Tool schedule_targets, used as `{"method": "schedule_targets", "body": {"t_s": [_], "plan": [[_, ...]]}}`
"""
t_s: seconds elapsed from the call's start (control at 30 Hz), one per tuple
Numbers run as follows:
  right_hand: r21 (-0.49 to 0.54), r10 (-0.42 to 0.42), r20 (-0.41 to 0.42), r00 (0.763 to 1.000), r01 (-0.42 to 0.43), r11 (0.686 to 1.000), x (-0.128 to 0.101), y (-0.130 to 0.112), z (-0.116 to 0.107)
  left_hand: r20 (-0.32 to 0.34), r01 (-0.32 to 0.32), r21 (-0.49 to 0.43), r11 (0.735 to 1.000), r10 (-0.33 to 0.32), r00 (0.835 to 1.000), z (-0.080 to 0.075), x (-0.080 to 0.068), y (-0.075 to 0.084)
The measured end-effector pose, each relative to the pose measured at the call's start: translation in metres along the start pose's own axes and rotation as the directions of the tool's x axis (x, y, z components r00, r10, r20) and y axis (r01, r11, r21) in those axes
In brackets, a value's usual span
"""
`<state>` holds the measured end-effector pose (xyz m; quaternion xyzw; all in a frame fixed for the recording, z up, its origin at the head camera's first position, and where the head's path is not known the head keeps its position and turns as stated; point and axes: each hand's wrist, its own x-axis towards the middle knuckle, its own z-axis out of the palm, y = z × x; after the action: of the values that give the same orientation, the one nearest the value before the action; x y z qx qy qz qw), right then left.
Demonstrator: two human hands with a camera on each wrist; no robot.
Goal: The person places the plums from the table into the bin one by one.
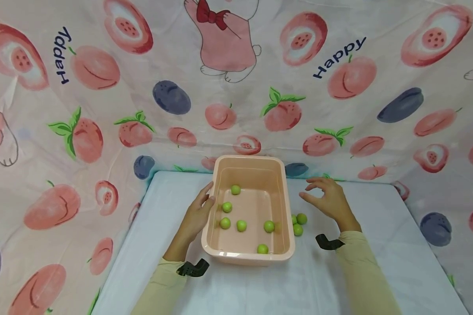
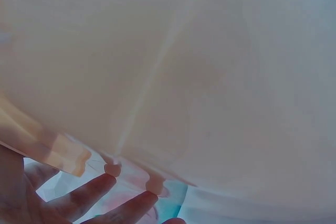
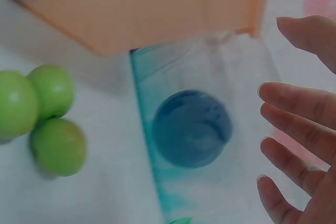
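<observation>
A peach-coloured plastic basin (image 1: 246, 258) stands in the middle of the table, with several small, round green fruits (image 1: 241, 225) scattered over its floor. My left hand (image 1: 195, 215) rests against the basin's left side; in the left wrist view its extended fingers (image 2: 86, 196) meet the pale basin wall (image 2: 157, 77). To the right of the basin my right hand (image 1: 331, 202) hovers with nothing in it, thumb and fingers apart. Three more green fruits (image 3: 59, 148) sit together on the table close to the basin's right wall, partly hidden by it in the head view.
White cloth covers the table (image 1: 150, 232). A fruit-printed curtain (image 1: 228, 96) hangs behind and along both sides of it. Each wrist wears a black band mount (image 1: 193, 267) over a cream sleeve (image 1: 368, 271).
</observation>
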<state>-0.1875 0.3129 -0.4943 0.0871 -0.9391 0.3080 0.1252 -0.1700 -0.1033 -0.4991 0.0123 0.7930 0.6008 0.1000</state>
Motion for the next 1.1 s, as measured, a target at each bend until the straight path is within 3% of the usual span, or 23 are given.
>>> {"method": "schedule_targets", "body": {"t_s": [0.27, 0.53, 1.1], "plan": [[-0.011, 0.098, 0.059, 0.993, -0.098, 0.995, -0.012, 0.016, 0.018, -0.003, 0.005, 0.019, 1.0, -0.005, 1.0, -0.002, -0.001, 0.004], [-0.048, 0.221, 0.139, 0.965, -0.216, 0.975, -0.025, 0.032, 0.035, 0.0, 0.008, 0.009, 1.0, -0.008, 1.0, 0.0, 0.0, 0.001], [-0.096, 0.312, 0.182, 0.932, -0.299, 0.949, -0.039, 0.048, 0.057, 0.0, -0.007, 0.001, 1.0, 0.007, 1.0, -0.001, -0.001, 0.001]]}}
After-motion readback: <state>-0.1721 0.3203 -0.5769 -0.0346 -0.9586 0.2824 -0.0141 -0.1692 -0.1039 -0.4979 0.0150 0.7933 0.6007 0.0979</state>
